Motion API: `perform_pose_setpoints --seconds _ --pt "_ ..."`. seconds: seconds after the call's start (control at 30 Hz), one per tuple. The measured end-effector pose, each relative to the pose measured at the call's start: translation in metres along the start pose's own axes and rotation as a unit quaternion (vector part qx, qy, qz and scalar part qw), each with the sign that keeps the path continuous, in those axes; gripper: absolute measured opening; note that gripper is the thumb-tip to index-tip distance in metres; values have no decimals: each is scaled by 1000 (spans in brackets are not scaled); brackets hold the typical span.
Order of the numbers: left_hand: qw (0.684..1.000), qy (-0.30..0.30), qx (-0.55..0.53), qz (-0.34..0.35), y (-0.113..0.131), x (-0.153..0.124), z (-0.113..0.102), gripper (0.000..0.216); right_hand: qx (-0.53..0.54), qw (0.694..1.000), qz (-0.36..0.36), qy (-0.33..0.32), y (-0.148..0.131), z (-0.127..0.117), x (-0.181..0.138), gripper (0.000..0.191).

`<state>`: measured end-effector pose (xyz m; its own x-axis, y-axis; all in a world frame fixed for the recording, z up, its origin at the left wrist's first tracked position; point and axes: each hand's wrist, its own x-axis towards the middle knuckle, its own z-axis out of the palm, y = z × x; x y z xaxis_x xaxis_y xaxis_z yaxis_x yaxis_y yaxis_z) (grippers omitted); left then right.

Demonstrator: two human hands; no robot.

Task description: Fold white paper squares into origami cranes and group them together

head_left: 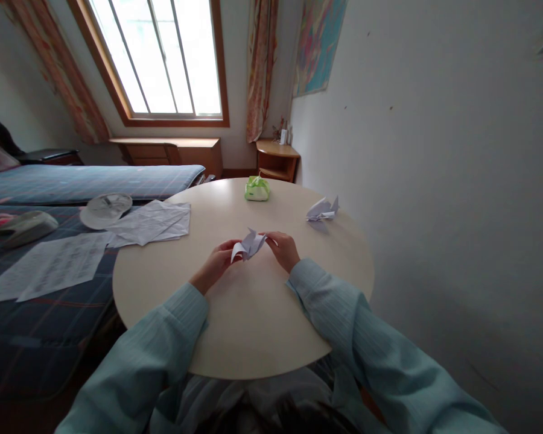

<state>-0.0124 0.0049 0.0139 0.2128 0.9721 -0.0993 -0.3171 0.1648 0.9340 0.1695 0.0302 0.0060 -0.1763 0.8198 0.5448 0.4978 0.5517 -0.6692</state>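
Observation:
A folded white paper crane (250,243) is held between both hands, just above the middle of a round cream table (253,325). My left hand (216,265) grips its left side, the fingers partly hidden behind the paper. On the other side, my right hand (283,248) pinches the crane's right end between thumb and fingers. Another folded paper crane (322,210) rests at the right part of the tabletop, apart from both hands.
A green and white tissue pack (257,189) stands at the table's far side. Wrinkled paper sheets (154,223) overlap the left edge. Beside the table is a bed with printed sheets (67,265) and a white cap (105,210). A wall (434,181) rises close on the right.

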Motion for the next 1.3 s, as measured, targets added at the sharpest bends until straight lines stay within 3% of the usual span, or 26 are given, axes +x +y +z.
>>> perform_pose_setpoints --seconds 0.33,0.63,0.83,1.0,1.13,1.3 --pt "998 30 -12 57 -5 5 -4 23 -4 996 37 -86 -7 1 -4 22" --pt "995 2 17 101 -10 8 -8 29 167 968 134 -130 -10 4 -3 20" --pt "989 -2 47 138 -11 11 -12 28 335 892 229 -198 -17 3 -2 12" --pt "987 -2 46 152 -10 9 -10 29 457 807 290 -234 -13 1 -3 13" --pt "987 -10 60 148 -11 8 -10 30 510 745 325 -282 -10 -2 -3 18" --pt "985 -27 64 161 -14 10 -13 28 537 697 351 -319 -9 -3 -4 25"
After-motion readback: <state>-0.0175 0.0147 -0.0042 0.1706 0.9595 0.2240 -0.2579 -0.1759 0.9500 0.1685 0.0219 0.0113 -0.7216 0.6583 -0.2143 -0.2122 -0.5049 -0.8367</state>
